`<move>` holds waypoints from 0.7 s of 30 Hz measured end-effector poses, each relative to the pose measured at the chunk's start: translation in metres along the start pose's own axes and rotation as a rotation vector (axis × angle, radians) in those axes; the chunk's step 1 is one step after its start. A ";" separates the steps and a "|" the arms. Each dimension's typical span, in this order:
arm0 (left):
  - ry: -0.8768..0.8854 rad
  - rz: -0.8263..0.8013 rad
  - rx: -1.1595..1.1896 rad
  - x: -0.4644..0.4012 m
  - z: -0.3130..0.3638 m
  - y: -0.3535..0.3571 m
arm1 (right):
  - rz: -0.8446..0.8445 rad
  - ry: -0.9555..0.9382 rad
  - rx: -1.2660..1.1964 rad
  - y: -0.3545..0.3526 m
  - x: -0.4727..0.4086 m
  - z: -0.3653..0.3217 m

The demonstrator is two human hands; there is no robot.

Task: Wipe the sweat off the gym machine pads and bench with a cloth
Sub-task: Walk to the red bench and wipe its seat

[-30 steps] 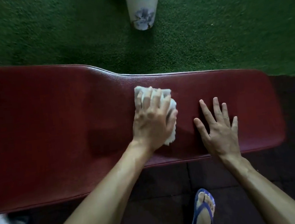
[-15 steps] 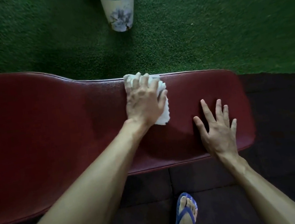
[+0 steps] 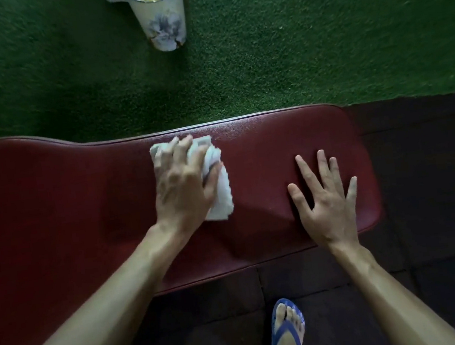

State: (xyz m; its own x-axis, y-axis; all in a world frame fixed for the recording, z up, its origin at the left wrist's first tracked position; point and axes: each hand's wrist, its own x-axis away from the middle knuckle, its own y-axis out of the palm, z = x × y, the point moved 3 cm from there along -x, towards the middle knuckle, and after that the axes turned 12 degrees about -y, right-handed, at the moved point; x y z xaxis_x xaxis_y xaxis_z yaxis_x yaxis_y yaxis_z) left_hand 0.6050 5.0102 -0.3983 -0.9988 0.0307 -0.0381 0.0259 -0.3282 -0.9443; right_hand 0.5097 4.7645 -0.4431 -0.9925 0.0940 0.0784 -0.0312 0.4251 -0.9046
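Head view — one cloth (image 3: 217,190) under left hand (image 3: 183,186), one bench (image 3: 52,199).

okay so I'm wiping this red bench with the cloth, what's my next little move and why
Probably sweep the cloth sideways toward your right hand. Your left hand presses it near the far edge of the bench, and the pad between your hands looks not yet covered; lift the flat right hand as the cloth arrives.

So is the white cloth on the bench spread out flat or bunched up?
Bunched up. The cloth shows as a crumpled wad under the left hand, pressed on the red bench.
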 end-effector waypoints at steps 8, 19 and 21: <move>0.067 -0.100 -0.040 0.024 0.140 0.065 | -0.008 0.019 -0.069 -0.017 -0.004 0.049; 0.003 -0.091 0.061 0.031 0.065 0.023 | 0.447 0.043 -0.439 -0.051 0.002 -0.015; 0.009 -0.080 -0.109 0.036 0.040 0.028 | 0.380 0.013 -0.294 -0.032 -0.010 -0.043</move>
State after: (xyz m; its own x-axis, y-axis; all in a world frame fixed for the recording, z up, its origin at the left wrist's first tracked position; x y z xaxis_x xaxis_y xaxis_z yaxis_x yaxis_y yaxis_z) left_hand 0.5678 4.9642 -0.4131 -0.9974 0.0613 0.0367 -0.0494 -0.2198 -0.9743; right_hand 0.5255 4.7885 -0.3967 -0.9257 0.3022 -0.2276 0.3697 0.5946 -0.7140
